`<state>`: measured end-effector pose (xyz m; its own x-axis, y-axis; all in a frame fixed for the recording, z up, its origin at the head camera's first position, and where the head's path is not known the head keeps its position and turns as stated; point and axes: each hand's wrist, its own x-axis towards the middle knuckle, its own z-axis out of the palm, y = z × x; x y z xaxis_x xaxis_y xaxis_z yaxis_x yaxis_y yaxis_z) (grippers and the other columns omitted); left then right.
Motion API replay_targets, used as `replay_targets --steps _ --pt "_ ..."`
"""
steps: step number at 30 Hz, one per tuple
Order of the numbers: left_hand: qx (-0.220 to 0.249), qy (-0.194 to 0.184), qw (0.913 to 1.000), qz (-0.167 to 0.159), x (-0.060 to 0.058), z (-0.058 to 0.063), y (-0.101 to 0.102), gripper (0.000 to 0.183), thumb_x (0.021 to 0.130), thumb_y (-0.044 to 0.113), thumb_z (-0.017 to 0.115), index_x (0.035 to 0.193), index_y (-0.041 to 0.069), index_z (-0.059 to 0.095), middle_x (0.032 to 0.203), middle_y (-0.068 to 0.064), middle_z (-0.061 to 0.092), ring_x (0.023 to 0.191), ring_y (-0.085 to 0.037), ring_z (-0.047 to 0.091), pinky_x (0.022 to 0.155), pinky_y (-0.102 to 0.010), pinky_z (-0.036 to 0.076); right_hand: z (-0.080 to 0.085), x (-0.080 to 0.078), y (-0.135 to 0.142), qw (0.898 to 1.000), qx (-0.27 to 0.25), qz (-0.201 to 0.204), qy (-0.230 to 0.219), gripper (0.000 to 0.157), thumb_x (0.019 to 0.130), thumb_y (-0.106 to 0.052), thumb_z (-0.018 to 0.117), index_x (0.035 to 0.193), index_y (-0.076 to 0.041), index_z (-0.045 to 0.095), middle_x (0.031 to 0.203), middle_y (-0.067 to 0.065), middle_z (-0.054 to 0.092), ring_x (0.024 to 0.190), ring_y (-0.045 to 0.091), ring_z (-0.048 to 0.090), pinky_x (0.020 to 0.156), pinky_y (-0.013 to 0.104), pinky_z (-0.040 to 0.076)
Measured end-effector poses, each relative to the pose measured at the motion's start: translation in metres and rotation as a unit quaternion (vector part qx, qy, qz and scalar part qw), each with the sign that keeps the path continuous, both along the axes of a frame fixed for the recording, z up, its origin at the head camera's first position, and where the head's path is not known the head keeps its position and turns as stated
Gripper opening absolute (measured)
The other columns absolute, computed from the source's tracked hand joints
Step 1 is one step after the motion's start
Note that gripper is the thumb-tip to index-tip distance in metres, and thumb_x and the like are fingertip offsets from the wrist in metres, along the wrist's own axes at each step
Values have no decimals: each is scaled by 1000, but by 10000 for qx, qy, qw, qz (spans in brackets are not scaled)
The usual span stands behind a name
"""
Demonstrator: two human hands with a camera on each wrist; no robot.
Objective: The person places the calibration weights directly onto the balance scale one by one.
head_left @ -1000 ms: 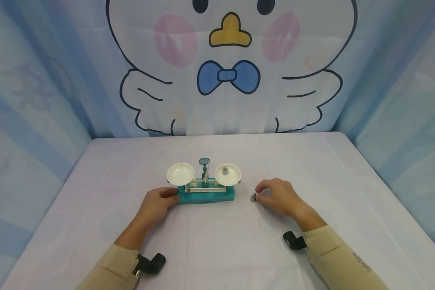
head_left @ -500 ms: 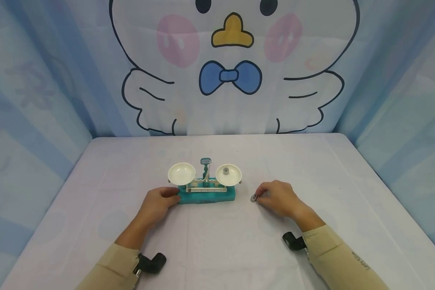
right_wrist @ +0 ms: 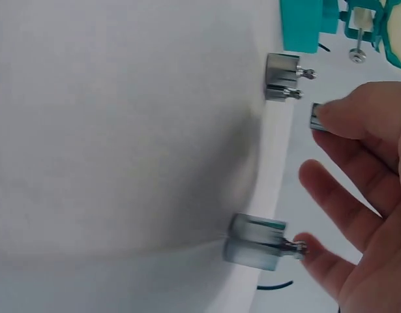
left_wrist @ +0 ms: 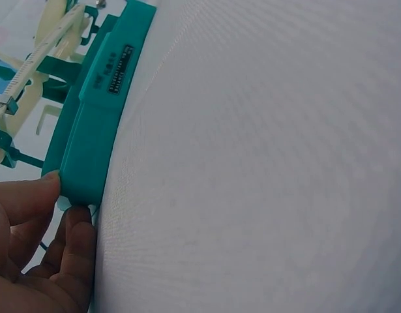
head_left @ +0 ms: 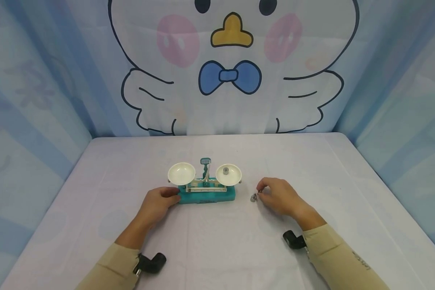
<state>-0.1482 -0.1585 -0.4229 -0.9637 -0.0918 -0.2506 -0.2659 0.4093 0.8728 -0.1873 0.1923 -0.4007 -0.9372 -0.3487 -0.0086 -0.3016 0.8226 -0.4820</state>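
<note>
A teal balance scale [head_left: 206, 196] with two white pans stands mid-table; one metal weight [head_left: 226, 171] sits in its right pan. My left hand [head_left: 157, 203] grips the left end of the base, thumb on top and fingers curled against the end. Right of the scale, my right hand [head_left: 279, 197] pinches a small metal weight [right_wrist: 315, 117] between thumb and forefinger. Just beside the fingertips stand two knobbed weights [right_wrist: 282, 68], close together. A larger weight [right_wrist: 255, 240] stands near the little finger, whose tip overlaps its knob in the right wrist view; the hand hides it in the head view.
A pale cloth covers the table [head_left: 210, 249], with printed curtains [head_left: 224, 108] rising behind it and at both sides. The left pan [head_left: 181, 174] holds nothing. Black camera mounts [head_left: 152, 264] jut inward from both sleeves.
The right hand has risen slightly away from the two weights, a small weight now showing apart from them in its fingertips. My left hand and the scale stay in place.
</note>
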Motion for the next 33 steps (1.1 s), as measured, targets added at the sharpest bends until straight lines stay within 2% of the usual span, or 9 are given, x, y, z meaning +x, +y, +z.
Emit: replay_targets --steps 3,7,14,22,33 --pt "9 6 10000 -1 0 0 0 39 97 14 62 132 -4 60 131 -20 60 125 -34 52 104 -49 45 6 1 0 9992 -218 -13 349 15 91 -5 63 106 -7 67 112 8 69 114 33 60 100 53 46" --pt "2 -8 10000 16 -2 -1 0 38 98 14 62 132 -3 60 131 -20 60 125 -34 52 104 -49 45 14 1 -2 9956 -554 58 751 18 91 0 62 108 -2 64 106 8 67 102 30 64 92 49 52" --pt "-42 -15 10000 12 -3 -1 0 38 98 14 62 132 -3 60 132 -20 60 125 -34 52 104 -49 45 20 1 -9 9917 -932 146 877 19 91 0 64 110 -1 64 103 7 67 94 25 65 87 45 56" --pt "4 -23 10000 60 -1 -1 1 38 97 13 62 132 -3 60 131 -20 60 125 -34 52 104 -48 45 27 1 -22 9878 -1053 167 1133 15 92 -6 69 107 -4 68 102 6 69 100 26 63 90 47 53" --pt "-46 -29 10000 22 0 0 1 38 98 14 62 131 -4 61 131 -21 60 125 -35 52 104 -50 45 36 -6 -42 9873 -1031 140 1199 16 93 -12 70 107 -5 70 112 10 68 117 32 57 103 53 44"
